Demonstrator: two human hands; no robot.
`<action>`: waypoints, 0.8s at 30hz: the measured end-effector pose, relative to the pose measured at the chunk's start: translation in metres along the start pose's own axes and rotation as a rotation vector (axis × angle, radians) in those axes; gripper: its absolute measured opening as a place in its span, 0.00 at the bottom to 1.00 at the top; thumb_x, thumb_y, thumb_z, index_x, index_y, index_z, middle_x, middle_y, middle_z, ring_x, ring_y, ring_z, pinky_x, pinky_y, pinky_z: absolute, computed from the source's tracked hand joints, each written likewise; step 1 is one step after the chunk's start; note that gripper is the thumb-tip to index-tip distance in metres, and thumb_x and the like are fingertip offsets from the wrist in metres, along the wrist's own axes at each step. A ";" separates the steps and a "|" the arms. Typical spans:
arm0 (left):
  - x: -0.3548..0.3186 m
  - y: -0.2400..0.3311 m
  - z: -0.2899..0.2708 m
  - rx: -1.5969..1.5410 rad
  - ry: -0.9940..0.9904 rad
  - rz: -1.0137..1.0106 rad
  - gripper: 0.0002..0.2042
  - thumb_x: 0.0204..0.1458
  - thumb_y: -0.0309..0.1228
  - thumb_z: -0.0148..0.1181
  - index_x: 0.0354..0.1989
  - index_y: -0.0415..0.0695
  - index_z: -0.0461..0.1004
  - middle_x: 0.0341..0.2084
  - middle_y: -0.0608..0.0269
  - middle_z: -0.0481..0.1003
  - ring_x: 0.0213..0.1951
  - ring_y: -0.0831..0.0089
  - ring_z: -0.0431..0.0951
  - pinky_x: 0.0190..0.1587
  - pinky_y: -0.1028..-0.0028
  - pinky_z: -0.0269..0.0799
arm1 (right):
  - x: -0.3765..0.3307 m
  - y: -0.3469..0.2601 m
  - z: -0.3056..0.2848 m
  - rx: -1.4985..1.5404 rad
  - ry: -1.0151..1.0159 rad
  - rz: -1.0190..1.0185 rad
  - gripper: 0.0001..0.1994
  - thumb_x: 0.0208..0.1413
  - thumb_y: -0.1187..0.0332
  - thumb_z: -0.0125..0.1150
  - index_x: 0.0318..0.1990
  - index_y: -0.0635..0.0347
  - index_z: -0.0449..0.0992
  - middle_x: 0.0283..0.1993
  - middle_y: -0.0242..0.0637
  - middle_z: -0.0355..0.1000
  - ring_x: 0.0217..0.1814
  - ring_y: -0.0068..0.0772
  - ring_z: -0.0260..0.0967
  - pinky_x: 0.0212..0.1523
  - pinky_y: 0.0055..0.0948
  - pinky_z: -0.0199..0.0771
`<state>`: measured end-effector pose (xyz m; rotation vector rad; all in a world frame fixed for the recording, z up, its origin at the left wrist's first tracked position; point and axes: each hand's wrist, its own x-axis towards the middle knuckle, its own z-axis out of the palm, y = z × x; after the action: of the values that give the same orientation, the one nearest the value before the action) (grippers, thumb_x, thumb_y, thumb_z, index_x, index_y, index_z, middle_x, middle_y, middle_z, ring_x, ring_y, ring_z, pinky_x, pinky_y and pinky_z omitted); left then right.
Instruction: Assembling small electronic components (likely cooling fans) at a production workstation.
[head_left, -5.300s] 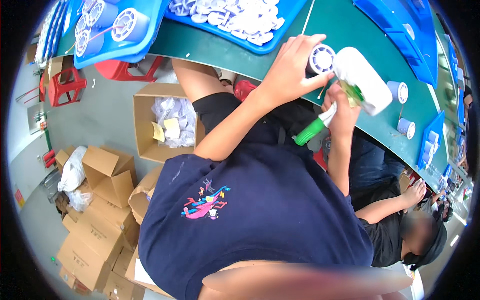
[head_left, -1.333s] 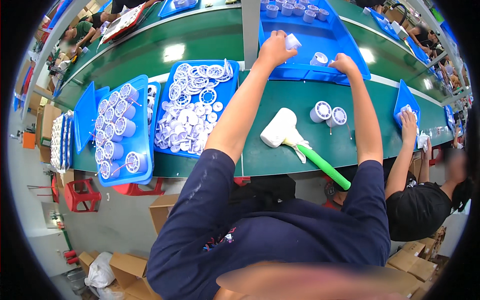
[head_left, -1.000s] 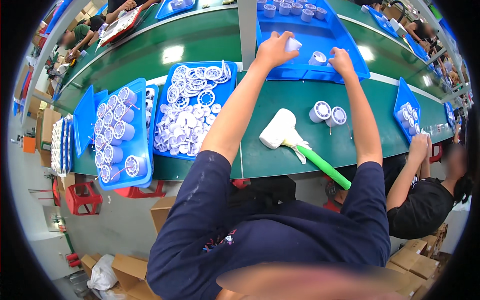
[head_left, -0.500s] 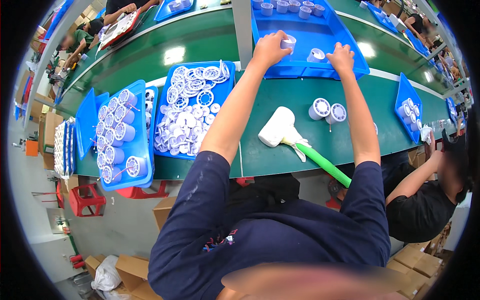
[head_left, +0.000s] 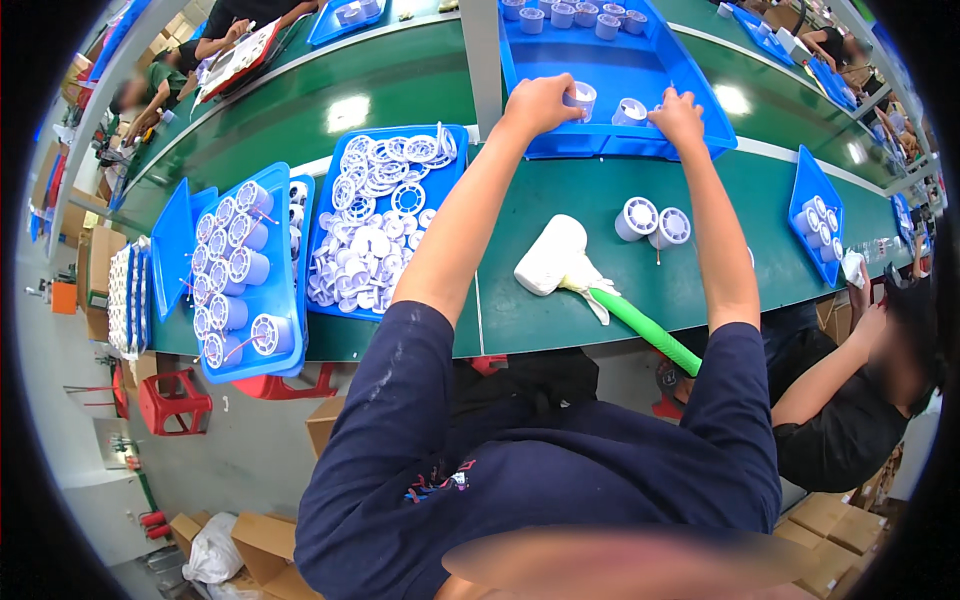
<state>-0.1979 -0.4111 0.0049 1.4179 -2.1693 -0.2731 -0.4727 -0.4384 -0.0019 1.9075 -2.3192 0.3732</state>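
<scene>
Two hands are stretched out over the long green surface into the big blue plastic tray at the far side. The left hand is curled around a small white plastic spool, gripping it at the near edge of that tray. The right hand sits just beside another white spool lying in the same tray — fingers bent down onto the tray floor, but I can't tell whether it's actually pinching anything.

Between the two forearms, on the green surface, lies a white rubber mallet with a bright green handle, head pointing left and handle running toward the near edge. Just past it stand two white ribbed spools side by side, touching or nearly so.

Off to the left there's a blue tray heaped with flat white plastic discs and rings, and next to that another blue tray of upright white spools — packed in rows. A smaller blue tray with a few spools sits on the right. A co-worker in a dark shirt sits at the right edge.
</scene>
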 end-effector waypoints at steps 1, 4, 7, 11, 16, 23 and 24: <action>-0.002 -0.001 -0.001 0.005 0.000 -0.003 0.19 0.50 0.50 0.72 0.45 0.53 0.82 0.39 0.52 0.84 0.45 0.51 0.83 0.49 0.57 0.76 | 0.007 0.001 0.005 0.005 -0.001 -0.003 0.27 0.55 0.55 0.69 0.61 0.55 0.76 0.59 0.53 0.76 0.63 0.56 0.74 0.63 0.52 0.75; 0.008 0.011 0.002 0.041 -0.088 0.066 0.18 0.53 0.53 0.68 0.38 0.52 0.86 0.40 0.52 0.84 0.47 0.52 0.83 0.56 0.57 0.71 | 0.042 0.029 0.019 0.071 -0.282 0.006 0.33 0.50 0.54 0.72 0.64 0.53 0.74 0.62 0.56 0.73 0.66 0.61 0.71 0.65 0.49 0.74; 0.007 0.013 0.008 0.058 0.000 0.054 0.18 0.56 0.52 0.66 0.40 0.51 0.86 0.41 0.50 0.83 0.47 0.50 0.82 0.56 0.55 0.72 | 0.042 0.031 0.026 0.119 -0.242 -0.014 0.35 0.51 0.54 0.70 0.67 0.52 0.72 0.69 0.57 0.68 0.70 0.61 0.67 0.68 0.50 0.71; 0.006 0.001 0.011 -0.013 0.229 -0.020 0.18 0.59 0.50 0.62 0.41 0.48 0.86 0.42 0.47 0.82 0.50 0.48 0.80 0.58 0.54 0.71 | 0.035 0.019 0.025 0.040 -0.192 -0.082 0.36 0.54 0.54 0.67 0.71 0.48 0.69 0.69 0.52 0.69 0.72 0.60 0.65 0.71 0.51 0.67; 0.005 -0.001 0.014 0.057 0.192 0.015 0.17 0.58 0.49 0.63 0.40 0.47 0.86 0.42 0.49 0.83 0.48 0.49 0.81 0.54 0.55 0.74 | 0.031 0.027 0.015 0.262 -0.230 -0.409 0.36 0.51 0.50 0.70 0.70 0.44 0.72 0.68 0.50 0.70 0.71 0.60 0.66 0.70 0.50 0.66; 0.008 -0.002 0.012 0.054 0.135 0.024 0.16 0.56 0.46 0.65 0.37 0.45 0.85 0.36 0.52 0.84 0.42 0.53 0.84 0.48 0.56 0.77 | 0.031 0.004 0.011 0.340 -0.281 -0.491 0.31 0.50 0.46 0.70 0.59 0.56 0.81 0.56 0.52 0.80 0.56 0.51 0.78 0.59 0.43 0.77; 0.009 0.002 0.013 0.029 0.124 0.017 0.16 0.56 0.46 0.65 0.37 0.45 0.85 0.35 0.52 0.84 0.41 0.53 0.84 0.46 0.57 0.78 | 0.038 0.012 0.013 0.508 -0.259 -0.358 0.30 0.52 0.45 0.68 0.54 0.60 0.82 0.51 0.52 0.82 0.52 0.48 0.80 0.55 0.41 0.78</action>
<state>-0.2090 -0.4197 -0.0027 1.3931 -2.0917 -0.1443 -0.4911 -0.4759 -0.0062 2.6978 -2.0917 0.7714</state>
